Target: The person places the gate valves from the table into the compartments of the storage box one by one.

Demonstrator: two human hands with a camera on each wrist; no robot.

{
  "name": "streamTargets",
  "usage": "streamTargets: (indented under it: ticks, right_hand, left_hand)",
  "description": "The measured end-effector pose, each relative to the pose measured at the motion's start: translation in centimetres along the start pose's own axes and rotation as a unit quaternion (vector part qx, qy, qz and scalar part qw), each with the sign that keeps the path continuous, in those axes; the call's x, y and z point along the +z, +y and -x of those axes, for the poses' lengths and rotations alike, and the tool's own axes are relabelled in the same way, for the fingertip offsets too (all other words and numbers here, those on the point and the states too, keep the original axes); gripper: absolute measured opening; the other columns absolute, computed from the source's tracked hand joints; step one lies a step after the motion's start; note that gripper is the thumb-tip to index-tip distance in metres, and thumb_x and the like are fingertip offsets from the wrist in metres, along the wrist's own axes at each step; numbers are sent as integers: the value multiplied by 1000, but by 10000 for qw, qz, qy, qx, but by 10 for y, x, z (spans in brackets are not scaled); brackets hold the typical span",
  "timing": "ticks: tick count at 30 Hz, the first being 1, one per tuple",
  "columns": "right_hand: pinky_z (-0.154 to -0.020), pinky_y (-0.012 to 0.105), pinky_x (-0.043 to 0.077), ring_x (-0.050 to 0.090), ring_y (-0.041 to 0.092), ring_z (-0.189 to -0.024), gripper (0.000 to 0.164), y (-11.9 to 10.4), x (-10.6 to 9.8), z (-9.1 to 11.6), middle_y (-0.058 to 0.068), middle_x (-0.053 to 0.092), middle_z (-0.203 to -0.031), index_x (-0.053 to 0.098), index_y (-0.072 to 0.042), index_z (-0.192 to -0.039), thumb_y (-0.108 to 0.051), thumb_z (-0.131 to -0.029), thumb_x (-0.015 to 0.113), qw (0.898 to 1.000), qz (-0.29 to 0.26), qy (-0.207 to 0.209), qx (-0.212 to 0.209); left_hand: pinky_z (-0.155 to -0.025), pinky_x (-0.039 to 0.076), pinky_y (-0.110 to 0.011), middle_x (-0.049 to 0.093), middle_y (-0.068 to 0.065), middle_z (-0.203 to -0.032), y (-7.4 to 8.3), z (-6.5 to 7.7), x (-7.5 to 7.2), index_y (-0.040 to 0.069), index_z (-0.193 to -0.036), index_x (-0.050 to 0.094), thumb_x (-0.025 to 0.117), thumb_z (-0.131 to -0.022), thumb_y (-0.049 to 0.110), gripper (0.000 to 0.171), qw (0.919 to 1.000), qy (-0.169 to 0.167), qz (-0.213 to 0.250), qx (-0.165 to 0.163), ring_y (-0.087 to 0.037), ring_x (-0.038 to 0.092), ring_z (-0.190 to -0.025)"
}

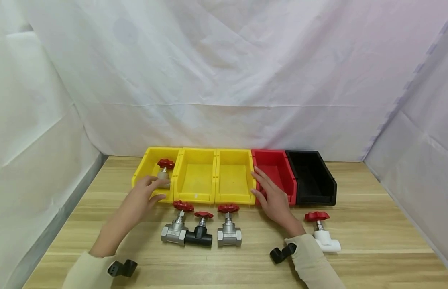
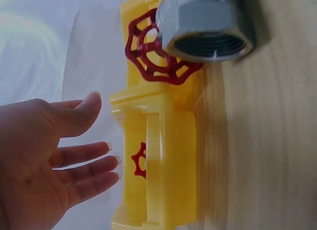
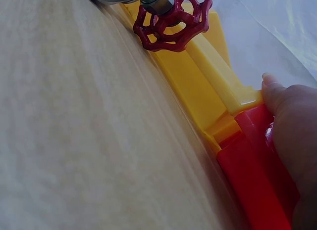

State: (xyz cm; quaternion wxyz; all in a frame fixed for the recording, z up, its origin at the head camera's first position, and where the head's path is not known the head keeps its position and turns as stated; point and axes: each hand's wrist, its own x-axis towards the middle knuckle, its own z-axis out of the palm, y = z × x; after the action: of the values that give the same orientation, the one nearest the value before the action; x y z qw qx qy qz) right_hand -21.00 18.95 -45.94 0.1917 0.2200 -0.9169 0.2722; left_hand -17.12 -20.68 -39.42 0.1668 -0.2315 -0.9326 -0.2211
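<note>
My left hand [image 1: 139, 196] hovers at the front left of the leftmost yellow bin [image 1: 138, 176], fingers loosely spread and holding nothing. Inside that bin stands a valve with a red handwheel [image 1: 165, 163], its body partly hidden behind my fingers. In the left wrist view the palm [image 2: 29, 165] faces the bin, thumb apart from the fingers. My right hand [image 1: 275, 202] reaches over the red bin [image 1: 290, 182], fingers extended. Its fingertips are at the wall shared with the rightmost yellow bin [image 1: 233, 197]; the right wrist view shows the thumb [image 3: 271, 89] right at that corner.
Between them is a middle yellow bin [image 1: 195, 196]; a black bin [image 1: 328, 188] ends the row. In front stand a metal valve [image 1: 173, 233], a black valve [image 1: 199, 237] and another metal valve [image 1: 229, 235]. A white valve [image 1: 326, 243] is right of my right wrist.
</note>
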Motion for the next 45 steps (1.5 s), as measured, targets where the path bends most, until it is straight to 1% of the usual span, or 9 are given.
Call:
streamTargets:
  ticks: [4, 8, 11, 14, 20, 27, 35, 40, 45]
  right_hand:
    - [-83, 44, 53, 50, 21, -122, 65, 0, 0, 0, -11, 28, -154, 39, -22, -147, -26, -89, 69, 10000, -8, -14, -6]
    - [-82, 44, 53, 50, 21, -123, 66, 0, 0, 0, -11, 27, -154, 39, -23, -147, -26, -89, 69, 10000, -13, -42, 20]
    - [-84, 45, 52, 48, 21, -124, 67, 0, -1, 0, -11, 26, -154, 38, -24, -148, -25, -88, 70, 10000, -21, -42, 40]
    - [-86, 46, 51, 47, 21, -126, 68, 0, -1, 0, -11, 27, -154, 37, -24, -148, -25, -88, 70, 10000, -45, -35, 24]
    - [-85, 44, 52, 48, 20, -124, 67, 0, 0, 0, -11, 27, -154, 38, -24, -148, -26, -89, 70, 10000, -43, -30, 11]
    - [-83, 43, 53, 51, 20, -120, 66, 0, -1, 1, -10, 28, -154, 38, -23, -148, -28, -90, 68, 10000, -50, -58, 41]
    - [-83, 42, 53, 52, 20, -119, 64, 0, -1, 1, -10, 28, -154, 38, -23, -148, -28, -90, 67, 10000, -67, -35, 1]
    - [-83, 42, 53, 51, 20, -121, 64, 0, -1, 0, -10, 28, -154, 39, -23, -147, -29, -90, 67, 10000, -69, -34, -13]
    - [-84, 44, 52, 50, 21, -122, 64, 0, 0, 1, -10, 28, -154, 39, -23, -147, -28, -90, 67, 10000, -35, -38, -9]
  left_hand:
    - [-81, 51, -51, 56, -18, -113, 7, 12, 3, 8, -117, 64, 76, -79, 5, 40, 9998, 50, 115, 147, -36, 54, -102]
    - [-79, 52, -44, 56, -13, -112, 17, 21, 7, 9, -118, 65, 77, -79, 7, 41, 9994, -63, 191, 271, -29, 56, -98]
    - [-75, 52, -38, 56, -7, -106, 23, 28, 10, 12, -119, 66, 77, -79, 9, 41, 9990, -282, 235, 247, -21, 55, -91]
    - [-73, 53, -34, 56, -5, -103, 27, 35, 13, 14, -118, 66, 77, -79, 10, 41, 9983, -425, 312, 253, -18, 55, -87]
    - [-76, 54, -32, 58, -3, -105, 30, 46, 17, 15, -116, 67, 79, -76, 7, 42, 9968, -547, 545, 220, -17, 58, -91]
    - [-73, 52, -29, 57, -2, -102, 30, 50, 19, 17, -116, 66, 79, -76, 9, 43, 9958, -691, 449, 408, -14, 54, -88]
    - [-77, 52, -39, 57, -2, -102, 32, 53, 21, 19, -119, 64, 78, -76, 21, 45, 9924, -1097, 427, 360, -18, 55, -90]
    - [-77, 51, -39, 56, -1, -102, 36, 53, 24, 18, -120, 64, 76, -76, 26, 46, 9897, -1312, 409, 392, -17, 54, -91]
    - [-76, 52, -37, 56, -3, -103, 40, 54, 25, 17, -124, 63, 76, -77, 26, 50, 9874, -1504, 434, 223, -16, 54, -90]
